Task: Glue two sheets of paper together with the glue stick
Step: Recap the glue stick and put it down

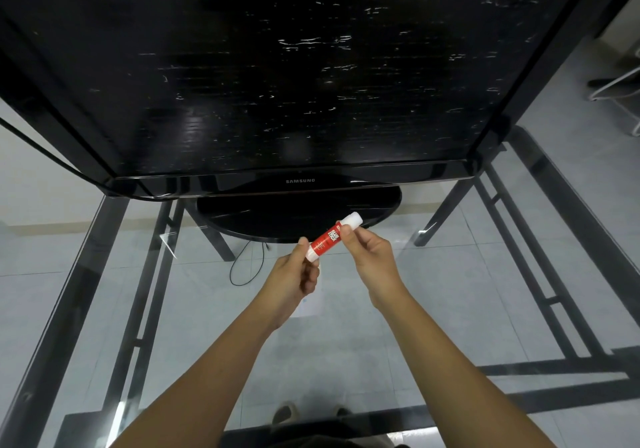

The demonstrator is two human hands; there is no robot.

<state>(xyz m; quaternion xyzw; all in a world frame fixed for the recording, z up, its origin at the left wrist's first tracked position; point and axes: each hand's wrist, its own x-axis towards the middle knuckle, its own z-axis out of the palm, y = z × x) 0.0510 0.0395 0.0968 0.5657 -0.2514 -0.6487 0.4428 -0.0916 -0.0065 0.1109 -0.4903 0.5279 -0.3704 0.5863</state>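
Big black television [263, 66] fills the view beyond both hands, glossy screen streaked with pale scuffs, top and side edges cut off by the frame. Its oval stand [259, 215] sits just past the fingertips, partly hidden behind the raised glue stick. Below everything, the glass worktop [467, 309]: clear, smooth, so see-through that the dark metal frame bars and the pale tiled floor show straight through it. A thin black cable [242, 267] loops down there, left of the left hand; hard to tell whether it lies on the floor. Under the left hand, a pale sheet of paper [310, 303], mostly covered by wrist and palm, and whether it is one sheet or two I can't tell. Left hand [294, 276] is pinched around the white base end of the glue stick [327, 238]. Right hand [369, 255] is closed on the upper part near the white cap. The stick is a slim cylinder, red label, tilted up to the right, held in the air between the two hands.
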